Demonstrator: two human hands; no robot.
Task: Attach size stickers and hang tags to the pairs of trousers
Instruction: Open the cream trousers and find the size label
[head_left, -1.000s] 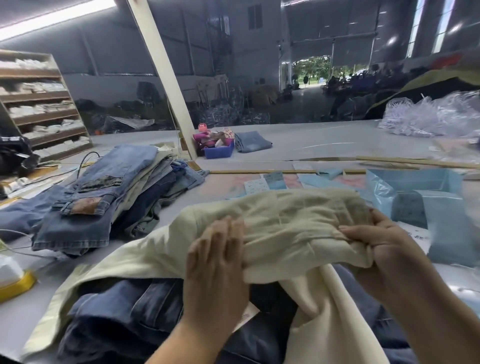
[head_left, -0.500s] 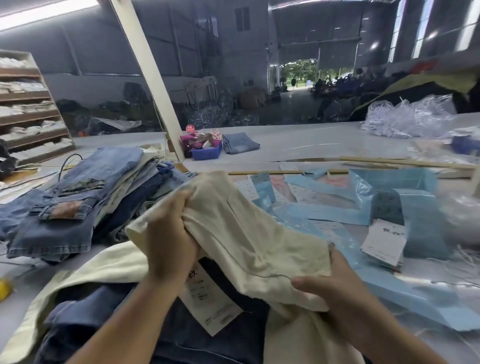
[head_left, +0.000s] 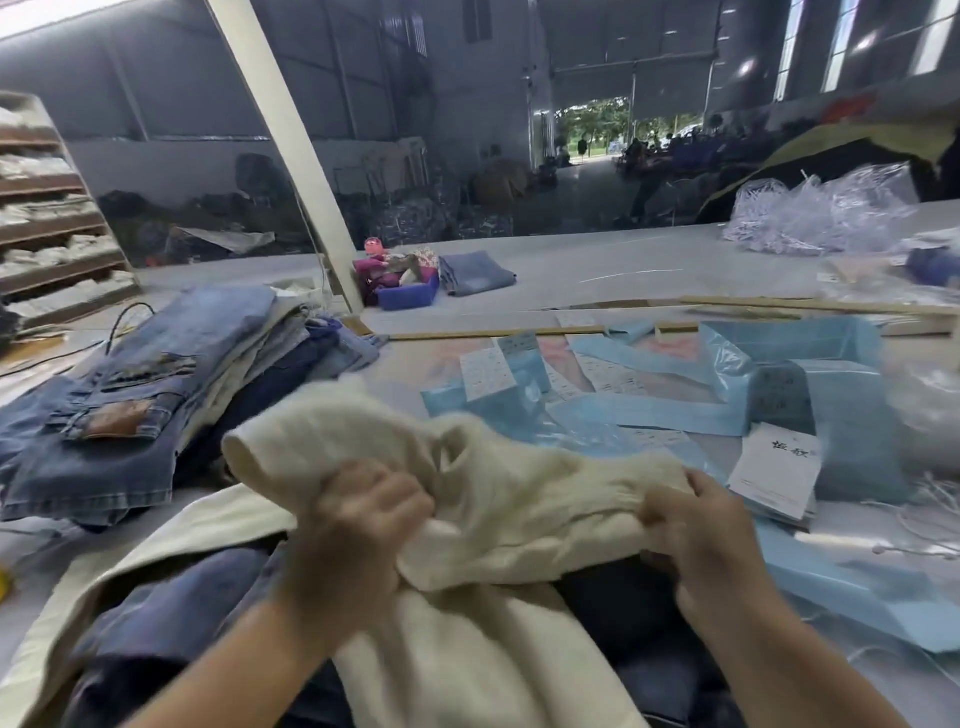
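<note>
Cream cotton fills both your fists: your left hand and right hand each clench a bunch of the cream trousers, lifted between them above dark jeans. The cloth looks soft, light and floppy, so take hold at the firmer waistband. Hang tags lie just beyond your right hand, the folded denim stack beyond your left

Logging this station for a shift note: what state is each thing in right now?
Cream trousers: bunched, lifted, gripped by both hands.
Left hand: gripping the cream cloth.
Right hand: gripping the cream cloth.
Jeans stack: folded, piled at left.
Hang tags: loose stack at right.
Blue bags: strewn, crumpled.
</note>
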